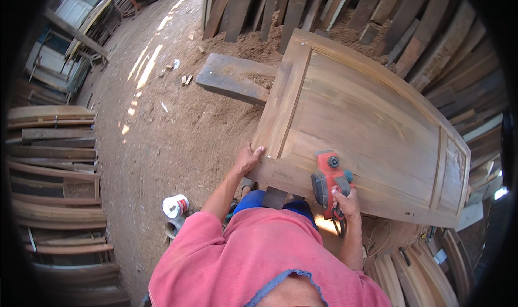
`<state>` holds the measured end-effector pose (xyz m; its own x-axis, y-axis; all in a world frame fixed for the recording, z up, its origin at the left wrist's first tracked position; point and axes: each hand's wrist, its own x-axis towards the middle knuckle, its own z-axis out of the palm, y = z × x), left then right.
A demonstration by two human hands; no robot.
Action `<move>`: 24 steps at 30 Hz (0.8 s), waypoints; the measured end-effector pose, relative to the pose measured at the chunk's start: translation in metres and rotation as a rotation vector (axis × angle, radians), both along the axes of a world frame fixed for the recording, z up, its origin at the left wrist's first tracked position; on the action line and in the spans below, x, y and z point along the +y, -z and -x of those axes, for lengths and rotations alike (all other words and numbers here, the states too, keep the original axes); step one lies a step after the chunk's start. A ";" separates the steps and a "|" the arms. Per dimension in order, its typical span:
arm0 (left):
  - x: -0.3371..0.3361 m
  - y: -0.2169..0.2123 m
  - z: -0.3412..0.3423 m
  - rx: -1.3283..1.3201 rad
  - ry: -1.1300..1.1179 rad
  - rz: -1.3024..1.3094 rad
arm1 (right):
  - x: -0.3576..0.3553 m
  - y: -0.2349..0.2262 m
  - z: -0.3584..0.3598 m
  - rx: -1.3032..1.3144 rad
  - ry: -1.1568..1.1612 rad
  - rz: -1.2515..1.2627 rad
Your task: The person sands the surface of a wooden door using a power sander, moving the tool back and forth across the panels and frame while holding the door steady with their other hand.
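Observation:
A panelled wooden door (367,123) lies flat in front of me, stretching off to the right. My right hand (348,201) is wrapped round the rear handle of a red and black electric planer (326,177), which rests on the door's near edge. At the door's near left corner, my left hand (248,158) grips the edge, its fingers partly hidden beneath the wood.
A thick timber beam (232,75) juts out under the door's far left side. Planks (291,15) lean along the back and right. Stacked boards (56,193) line the left. A white tub (175,205) stands left of me; sawdust covers the ground (162,123).

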<state>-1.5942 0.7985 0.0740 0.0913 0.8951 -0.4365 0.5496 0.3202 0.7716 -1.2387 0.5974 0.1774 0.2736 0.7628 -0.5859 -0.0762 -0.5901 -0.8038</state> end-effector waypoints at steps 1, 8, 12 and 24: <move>0.000 -0.006 0.004 -0.043 0.016 0.028 | 0.003 -0.004 0.006 -0.037 0.029 0.034; 0.008 0.010 0.010 -0.169 0.125 0.023 | 0.010 -0.008 0.034 -0.165 0.247 0.031; 0.023 0.040 0.010 0.028 0.329 0.292 | 0.036 -0.027 0.062 -0.044 0.433 -0.072; 0.006 0.035 0.012 -0.301 0.214 -0.103 | 0.114 0.031 0.097 -0.305 0.512 -0.200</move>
